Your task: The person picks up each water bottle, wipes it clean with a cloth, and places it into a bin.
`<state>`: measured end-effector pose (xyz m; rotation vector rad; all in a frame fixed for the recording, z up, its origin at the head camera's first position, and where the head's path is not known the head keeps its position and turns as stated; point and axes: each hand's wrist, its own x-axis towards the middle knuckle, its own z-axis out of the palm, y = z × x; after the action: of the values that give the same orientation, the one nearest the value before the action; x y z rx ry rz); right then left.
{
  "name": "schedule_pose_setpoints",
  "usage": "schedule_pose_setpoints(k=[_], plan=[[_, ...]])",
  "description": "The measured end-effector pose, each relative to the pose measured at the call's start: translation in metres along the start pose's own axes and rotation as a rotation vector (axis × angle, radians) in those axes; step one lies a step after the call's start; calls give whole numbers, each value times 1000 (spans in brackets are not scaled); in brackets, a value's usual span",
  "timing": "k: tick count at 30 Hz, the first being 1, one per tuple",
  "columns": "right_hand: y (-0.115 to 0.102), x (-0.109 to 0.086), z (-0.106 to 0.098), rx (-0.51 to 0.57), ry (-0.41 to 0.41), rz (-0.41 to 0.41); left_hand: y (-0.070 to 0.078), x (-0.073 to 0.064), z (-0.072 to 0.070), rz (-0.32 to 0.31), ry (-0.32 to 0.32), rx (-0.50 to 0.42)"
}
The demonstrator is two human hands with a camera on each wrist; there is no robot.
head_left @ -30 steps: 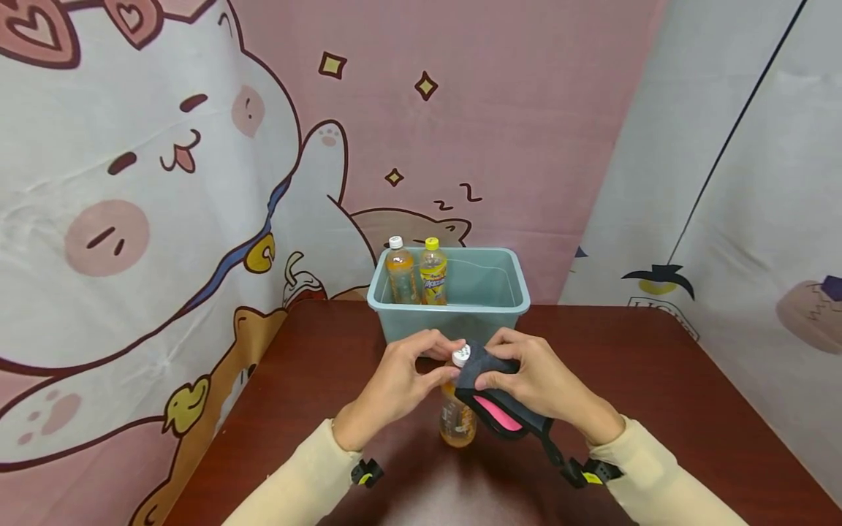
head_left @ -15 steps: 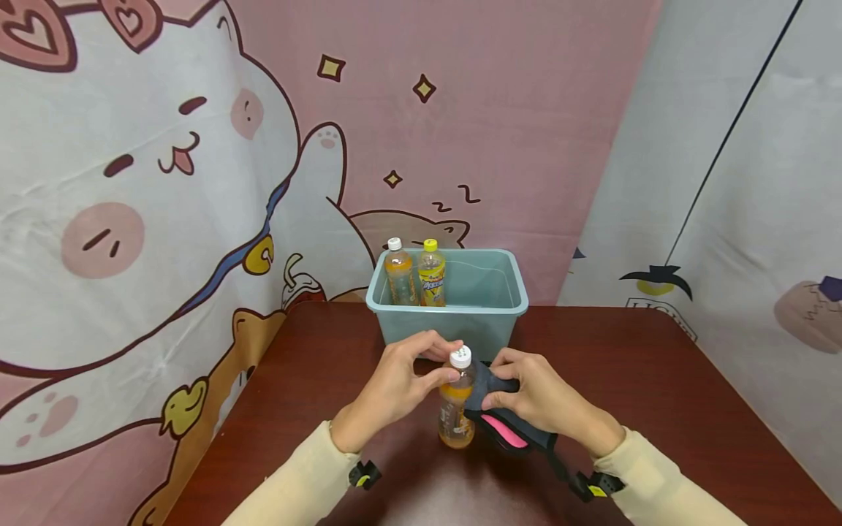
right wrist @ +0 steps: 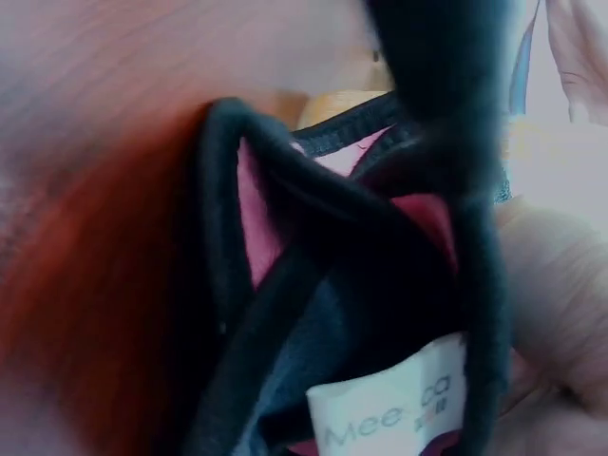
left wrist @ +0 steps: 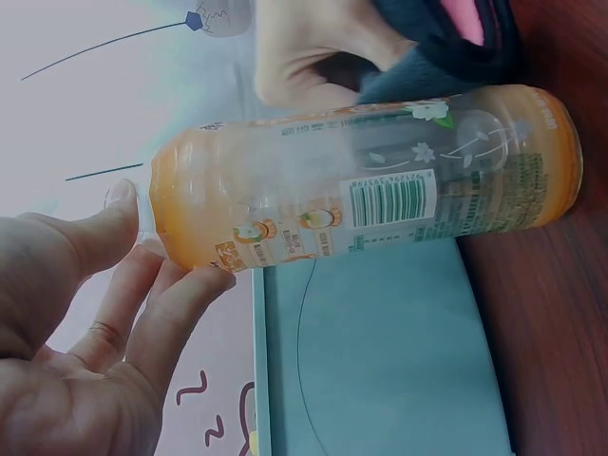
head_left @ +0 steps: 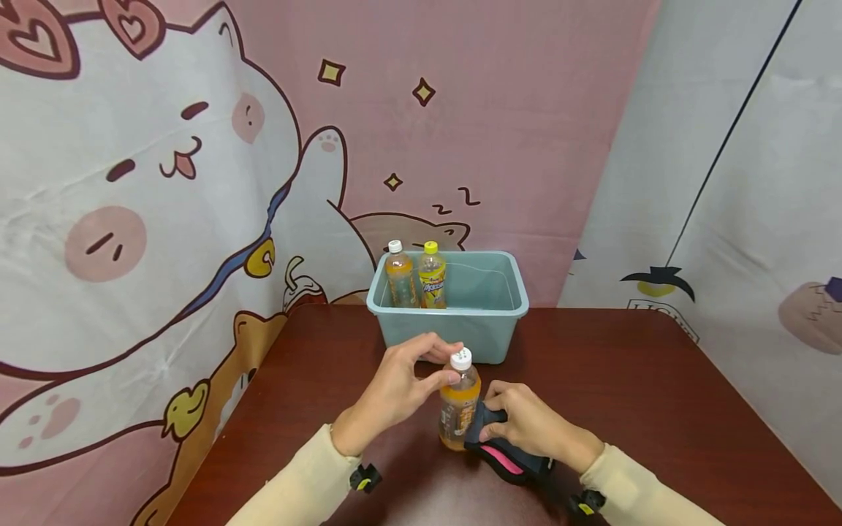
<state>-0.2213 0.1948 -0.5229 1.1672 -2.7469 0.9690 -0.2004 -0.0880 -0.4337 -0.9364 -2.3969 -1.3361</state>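
Note:
An orange-labelled clear plastic bottle (head_left: pixel 459 402) with a white cap (head_left: pixel 461 359) stands upright on the table. My left hand (head_left: pixel 401 380) pinches its neck just under the cap, thumb and fingers on either side, as the left wrist view also shows. My right hand (head_left: pixel 529 424) grips a dark grey cloth (head_left: pixel 509 449) with black edging and a pink inner side, held against the lower right side of the bottle. In the right wrist view the cloth (right wrist: pixel 351 304) is bunched into folds and bears a white label (right wrist: pixel 389 404).
Behind the bottle is a light blue plastic bin (head_left: pixel 454 329). Inside it, at the left, stand a white-capped bottle (head_left: pixel 401 277) and a yellow-capped bottle (head_left: pixel 432 279). The dark red wooden table (head_left: pixel 625 394) reaches back to cartoon-printed curtains (head_left: pixel 513 131).
My right hand has moved down with the cloth, from the bottle's neck and shoulder to its lower side, uncovering the cap and upper label. My left hand stays at the neck.

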Motion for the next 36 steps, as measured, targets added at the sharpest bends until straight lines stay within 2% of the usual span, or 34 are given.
schedule_pose_setpoints(k=[5,12,19,23,27,36], plan=[[3,1,7,-12,-29,28,0,0,1,2,1,5],[1,-1,9,-7,-3,41,-2,-1,2,8,5,11],[-2,-1,6,-31,120,19,-3,-1,3,12,7,10],[-7,0,0,-2,182,-4,-2,0,2,18,9,10],[-13,2,-10,45,243,-37,-1,0,1,26,14,9],[-32,6,-38,45,330,-131,-1,-1,2,16,16,17]])
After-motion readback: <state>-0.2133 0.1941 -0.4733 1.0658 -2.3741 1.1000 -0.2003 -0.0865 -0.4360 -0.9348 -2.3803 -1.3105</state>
